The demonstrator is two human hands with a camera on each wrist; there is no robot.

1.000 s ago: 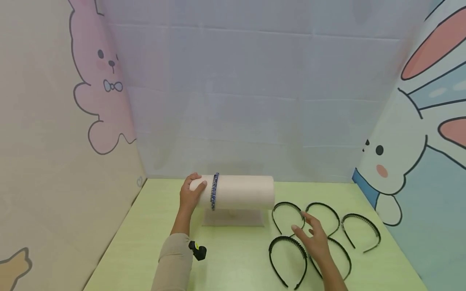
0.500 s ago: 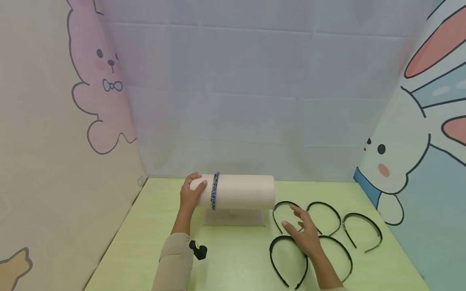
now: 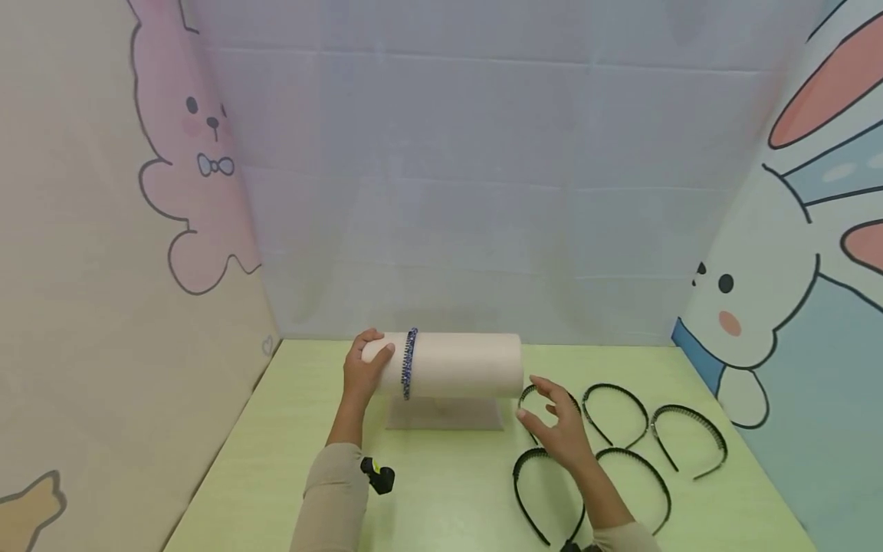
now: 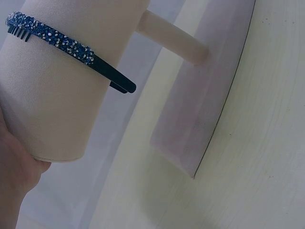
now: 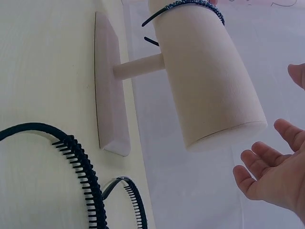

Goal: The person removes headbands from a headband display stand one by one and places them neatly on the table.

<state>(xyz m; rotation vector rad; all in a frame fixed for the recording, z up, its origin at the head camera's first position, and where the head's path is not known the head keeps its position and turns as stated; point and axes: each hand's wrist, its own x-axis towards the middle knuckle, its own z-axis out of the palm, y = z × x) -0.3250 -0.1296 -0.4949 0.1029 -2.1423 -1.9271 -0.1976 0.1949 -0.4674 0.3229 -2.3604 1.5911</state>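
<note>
A pale padded cylinder lies level on a short post above a flat base. Around its left part sits a headband covered in blue and white sparkly stones, its dark ends sticking out below. My left hand grips the cylinder's left end, thumb in front. Beyond the right end, my right hand is held with fingers apart and holds nothing. In the right wrist view, a gap shows between the fingers and the cylinder. Below that hand lie dark toothed headbands, partly hidden by it.
On the green table, several dark headbands lie at the right, among them a back one, a far right one and a front one. A pale cloth wall stands close behind the stand.
My right hand has moved left from over the headbands towards the cylinder's right end. The left hand keeps its grip, and the blue headband stays in place on the cylinder.
</note>
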